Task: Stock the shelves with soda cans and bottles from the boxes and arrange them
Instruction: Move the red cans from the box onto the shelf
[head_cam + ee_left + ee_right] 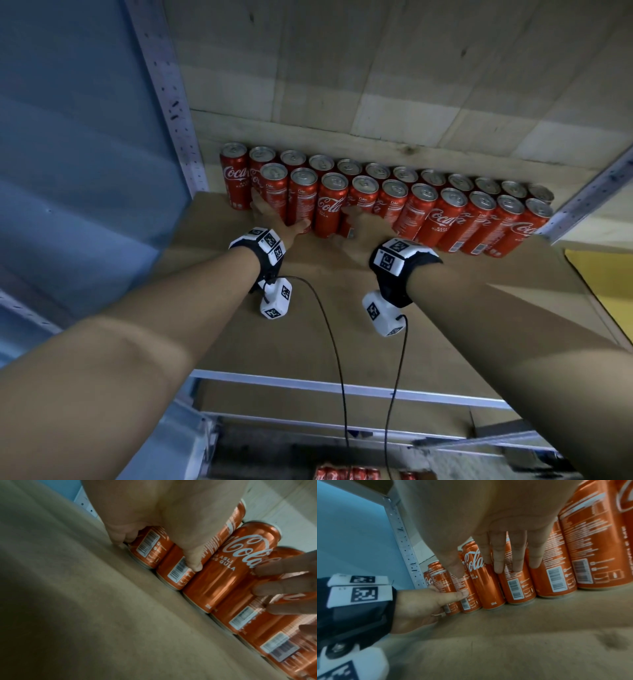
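Tall, slim red soda cans [383,202] with silver tops and white script lettering stand upright in two tight rows along the back of a brown shelf [325,308], running from the centre left of the head view to the right edge. Some cans face forward with the logo, others show white text panels and barcodes.

The left hand [274,219] reaches to the left end of the front row. Its fingers [435,588] lie along the left side of the end cans, and the thumb [458,593] presses on the front of a can [467,595]; the hand cups these cans loosely rather than closing round one.

The right hand [363,228] sits just right of it, at the middle of the frame. Its fingers [498,555] are straight and slightly spread, with the tips laid flat against the fronts of the cans in the front row, and it holds nothing.

A grey perforated metal upright [171,102] rises at the upper left, beside a blue wall [68,137]. More red cans [346,474] show at the bottom edge, below the shelf.
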